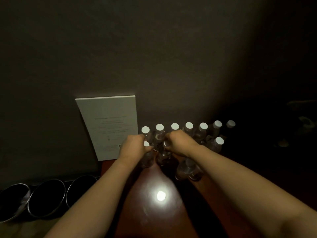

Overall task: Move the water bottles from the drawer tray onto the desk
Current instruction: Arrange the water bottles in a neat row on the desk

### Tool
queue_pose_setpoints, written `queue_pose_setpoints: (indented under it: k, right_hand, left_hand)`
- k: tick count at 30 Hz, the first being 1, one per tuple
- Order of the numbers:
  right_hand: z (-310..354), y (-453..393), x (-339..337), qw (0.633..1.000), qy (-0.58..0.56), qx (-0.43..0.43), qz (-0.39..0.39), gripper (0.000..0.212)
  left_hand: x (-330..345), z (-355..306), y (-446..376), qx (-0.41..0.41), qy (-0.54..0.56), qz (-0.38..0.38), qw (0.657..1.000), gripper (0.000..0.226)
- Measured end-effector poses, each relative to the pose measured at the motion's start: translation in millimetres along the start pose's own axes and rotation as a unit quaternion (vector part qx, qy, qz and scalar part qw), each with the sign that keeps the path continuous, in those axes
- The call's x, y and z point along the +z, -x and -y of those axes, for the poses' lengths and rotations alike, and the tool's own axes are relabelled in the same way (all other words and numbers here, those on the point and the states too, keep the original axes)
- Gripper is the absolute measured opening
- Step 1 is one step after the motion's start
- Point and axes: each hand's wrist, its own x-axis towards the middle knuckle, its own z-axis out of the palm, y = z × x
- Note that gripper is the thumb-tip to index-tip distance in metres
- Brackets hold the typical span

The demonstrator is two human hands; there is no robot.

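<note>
Several clear water bottles with white caps stand in a row (175,126) on the dark reddish desk (154,212) against the wall. My left hand (133,145) grips the neck of a bottle (147,158) in front of the row. Beside it, my right hand (180,143) grips the neck of another bottle (163,157). Both bottles stand upright on the desk. Another bottle (217,143) stands at the right, and more bottles (187,170) sit under my right forearm. The drawer tray is not in view.
A white printed card (109,126) leans against the wall left of the bottles. Three dark round metal-rimmed containers (46,198) sit at lower left. A bright lamp reflection (160,196) shines on the desk. The right side is too dark to read.
</note>
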Motion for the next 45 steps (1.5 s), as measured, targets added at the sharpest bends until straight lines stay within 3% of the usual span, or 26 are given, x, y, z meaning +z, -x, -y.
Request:
queue_pose_setpoints:
  k: [5, 9, 16, 27, 36, 45]
  right_hand:
    - [-2, -5, 0, 1.0, -0.005, 0.004, 0.002, 0.027]
    - [-2, -4, -1, 1.0, -0.015, -0.009, -0.012, 0.038]
    - [-3, -3, 6, 0.999, -0.011, -0.022, -0.022, 0.038]
    - [3, -14, 10, 0.999, -0.003, 0.007, -0.04, 0.033]
    - [7, -13, 7, 0.999, 0.032, -0.029, -0.026, 0.023]
    - [2, -10, 9, 0.999, 0.012, -0.029, -0.019, 0.037]
  left_hand:
    - [1, -6, -6, 0.003, 0.01, -0.006, 1.0, 0.033]
    - [-5, -12, -7, 0.005, 0.002, 0.038, 0.999, 0.037]
    - [-8, -12, -1, 0.004, -0.013, 0.041, 0.999, 0.027]
    - [-2, -9, -3, 0.013, -0.038, 0.02, 0.999, 0.031]
    - [2, -7, -3, 0.01, -0.034, 0.016, 0.999, 0.035]
    - [-1, -9, -5, 0.009, -0.038, 0.021, 0.999, 0.031]
